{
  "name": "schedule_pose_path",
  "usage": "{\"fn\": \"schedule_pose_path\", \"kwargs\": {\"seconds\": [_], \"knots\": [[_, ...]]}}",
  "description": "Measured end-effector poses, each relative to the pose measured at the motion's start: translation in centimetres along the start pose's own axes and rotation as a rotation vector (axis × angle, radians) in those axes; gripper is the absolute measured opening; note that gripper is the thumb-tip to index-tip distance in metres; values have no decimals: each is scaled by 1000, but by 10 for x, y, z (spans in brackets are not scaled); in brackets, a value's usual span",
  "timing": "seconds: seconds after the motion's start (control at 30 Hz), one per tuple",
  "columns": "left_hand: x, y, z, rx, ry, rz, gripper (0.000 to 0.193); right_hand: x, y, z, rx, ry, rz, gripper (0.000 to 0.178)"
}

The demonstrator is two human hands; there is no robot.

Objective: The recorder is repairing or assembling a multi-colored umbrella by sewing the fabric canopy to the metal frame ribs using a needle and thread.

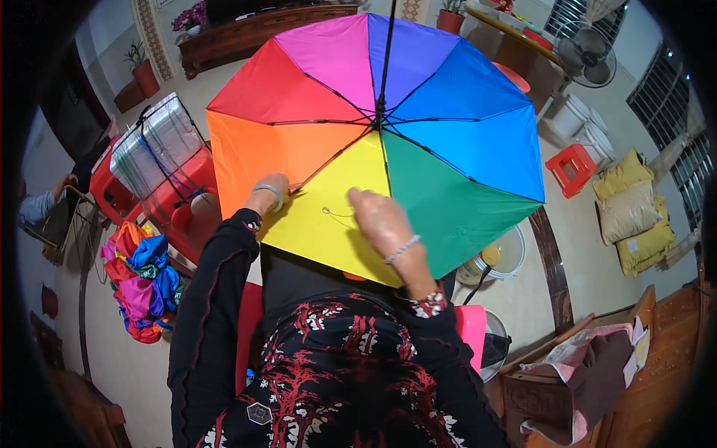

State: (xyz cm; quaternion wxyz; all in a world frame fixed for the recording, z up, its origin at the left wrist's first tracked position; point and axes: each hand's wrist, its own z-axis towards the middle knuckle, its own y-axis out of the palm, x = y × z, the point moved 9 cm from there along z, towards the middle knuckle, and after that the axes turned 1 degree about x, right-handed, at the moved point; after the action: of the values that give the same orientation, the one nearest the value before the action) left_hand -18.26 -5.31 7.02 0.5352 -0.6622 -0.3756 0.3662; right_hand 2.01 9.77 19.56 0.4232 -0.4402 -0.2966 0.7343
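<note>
In the head view, I am seeing an opened rainbow umbrella (455, 104) filling the upper centre of the frame, its ribbed inside facing me and its black shaft (388, 56) running from the hub (379, 119) to the top edge. The canopy is lying ahead of both hands, with its yellow panel (321, 235) coming nearest to the wearer's body and reaching under them. I am finding the left hand (279, 181) at the border of the orange and yellow panels, beside the end of a rib; its fingers are curling in there, but I cannot tell whether they are gripping it. The right hand (382, 222) is hanging over the yellow panel, blurring, fingers bunching loosely; I cannot tell whether they are pinching anything. The two hands are standing apart, and between them a small ring (326, 210) with a thin cord is showing against the yellow, nearer to the right hand. Left of the frame's centre, a crumpled multicoloured fabric bundle (138, 287) is sitting near a red stool (183, 224).
</note>
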Motion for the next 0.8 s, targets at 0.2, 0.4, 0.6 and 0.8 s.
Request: {"fn": "schedule_pose_path", "kwargs": {"seconds": [0.2,0.4,0.6,0.8], "knots": [[-12,-34,-4,106,-46,166,21,93,0,-27,-118,194,-115,10],[5,-28,-16,217,-12,139,18,111,104,-50,-435,135,-38,15],[63,2,-23,276,176,-125,20,128,-45,-18,228,182,69,14],[90,17,-21,181,205,-261,26,110,-245,-103,1473,241,303,11]]}}
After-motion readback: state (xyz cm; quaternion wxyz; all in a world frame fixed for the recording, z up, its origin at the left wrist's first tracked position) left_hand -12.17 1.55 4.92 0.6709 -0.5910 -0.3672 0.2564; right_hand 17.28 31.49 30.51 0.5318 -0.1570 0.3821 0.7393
